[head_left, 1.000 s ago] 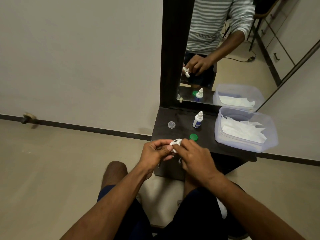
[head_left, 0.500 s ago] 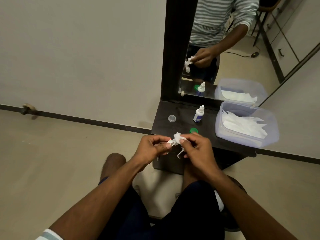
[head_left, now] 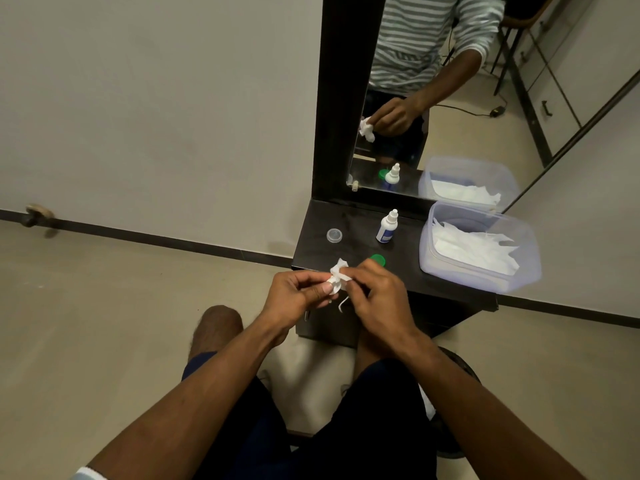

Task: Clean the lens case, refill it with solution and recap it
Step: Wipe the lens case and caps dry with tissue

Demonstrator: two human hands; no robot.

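Since one second ago the twist of tissue has come up out of the white lens case; before, only the case showed between the fingers, and the hands have risen a little toward the shelf edge.

In the head view, the left hand pinches the case between thumb and fingers, just in front of the dark shelf. The right hand pinches the tissue and presses it into the case. The case stays in the air, not on the shelf.

To do this wiping well, I think the left hand must hold the case firmly by its rim while the right turns the tissue fully around inside the well, reaching the bottom.

The green cap, the clear cap and the solution bottle wait on the shelf, beside the tub of tissues.
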